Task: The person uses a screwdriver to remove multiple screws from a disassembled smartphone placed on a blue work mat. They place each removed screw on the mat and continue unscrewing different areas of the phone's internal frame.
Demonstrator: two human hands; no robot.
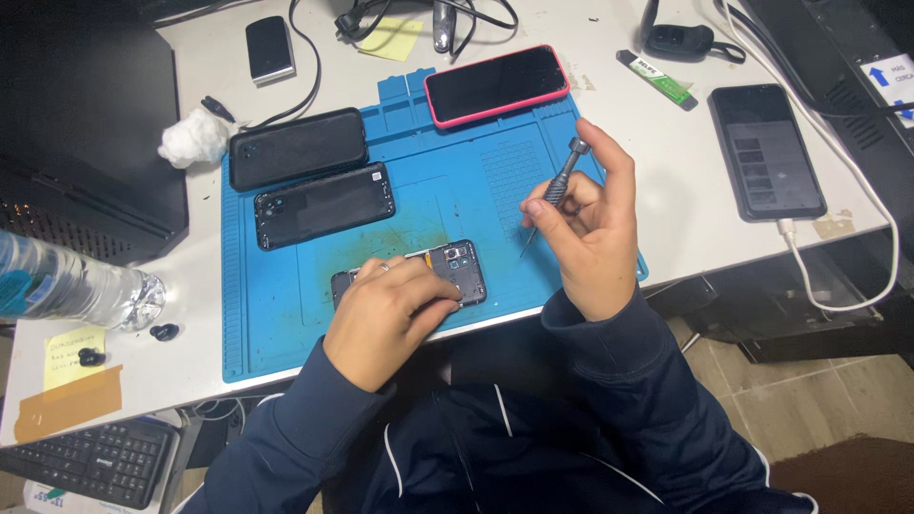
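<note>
head view | left hand (386,309) pressed flat on opened phone (457,268), lower centre of frame, on blue mat (276,324) | right hand (590,233) grip closed around screwdriver (555,186), tip raised just right of phone | two dark back covers (309,176) upper left on mat

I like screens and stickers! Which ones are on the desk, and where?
Pink-cased phone: top of blue mat, dark screen.
Black phone: far right, dimly lit, white cable.
Green packet: beside it, small, long.
Yellow notes: left edge; another at top.
Arrow sign: right corner, white and blue.
</note>
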